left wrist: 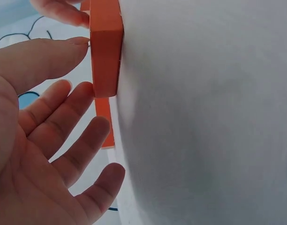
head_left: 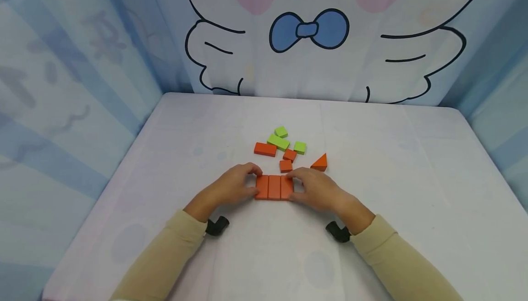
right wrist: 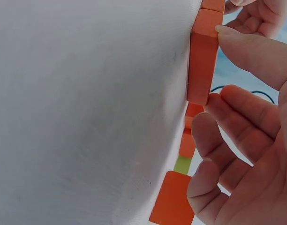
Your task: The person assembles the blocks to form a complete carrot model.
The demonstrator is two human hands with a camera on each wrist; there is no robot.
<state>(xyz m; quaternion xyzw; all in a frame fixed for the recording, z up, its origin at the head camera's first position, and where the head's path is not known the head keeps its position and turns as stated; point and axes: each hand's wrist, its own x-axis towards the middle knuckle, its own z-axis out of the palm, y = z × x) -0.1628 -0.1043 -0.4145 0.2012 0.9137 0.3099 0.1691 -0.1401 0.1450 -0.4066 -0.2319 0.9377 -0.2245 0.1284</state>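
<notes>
Three orange rectangular blocks lie flat side by side, their long sides touching, in the head view: a left block (head_left: 261, 187), a middle block (head_left: 274, 187) and a right block (head_left: 286, 188). My left hand (head_left: 232, 184) pinches the left block by its two short ends, thumb at the near end and a fingertip at the far one. On the opposite side my right hand (head_left: 319, 189) pinches the right block the same way. Both wrist views show these outer blocks close up, the left one (left wrist: 106, 61) and the right one (right wrist: 203, 65), with the remaining fingers loosely bent.
Beyond the row lie an orange rectangular block (head_left: 265, 149), two small orange blocks (head_left: 290, 155), an orange triangular block (head_left: 319, 162), a longer green block (head_left: 278, 142) and two small green blocks (head_left: 300, 148). A white cloth covers the table (head_left: 392, 177); patterned curtains (head_left: 74, 85) stand around it.
</notes>
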